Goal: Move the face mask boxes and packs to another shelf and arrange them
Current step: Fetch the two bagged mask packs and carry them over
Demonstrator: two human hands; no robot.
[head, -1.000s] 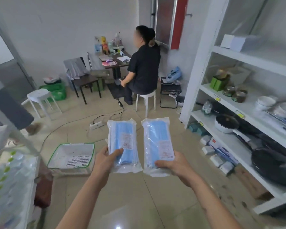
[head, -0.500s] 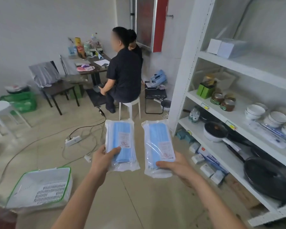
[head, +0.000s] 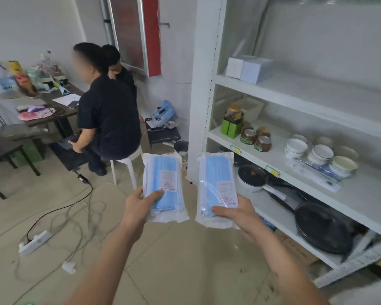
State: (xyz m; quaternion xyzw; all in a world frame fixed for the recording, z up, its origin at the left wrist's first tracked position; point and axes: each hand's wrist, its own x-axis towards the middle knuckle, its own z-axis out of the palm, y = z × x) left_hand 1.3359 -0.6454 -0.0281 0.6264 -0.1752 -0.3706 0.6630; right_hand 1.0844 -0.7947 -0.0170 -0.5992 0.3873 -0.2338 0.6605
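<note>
My left hand [head: 139,205] grips the lower end of a clear pack of blue face masks [head: 163,177], held upright in front of me. A second pack of blue masks [head: 218,181] is gripped the same way by my right hand [head: 240,213], thumb across its front. Both packs float above the tiled floor, just left of a white shelf unit [head: 202,84]. Two white mask boxes [head: 249,68] stand side by side at the left end of an upper shelf [head: 317,93] that is otherwise bare.
Lower shelves hold green boxes, jars [head: 255,139], bowls [head: 321,153], a pot [head: 251,177] and black pans [head: 323,227]. A person in black sits on a white stool [head: 128,166] at a cluttered table [head: 48,106]. Cables and a power strip [head: 35,242] lie on the floor.
The view has swung right and closer to the white shelf unit. The green-rimmed basket has left the frame. Both hands keep their hold on the packs.
</note>
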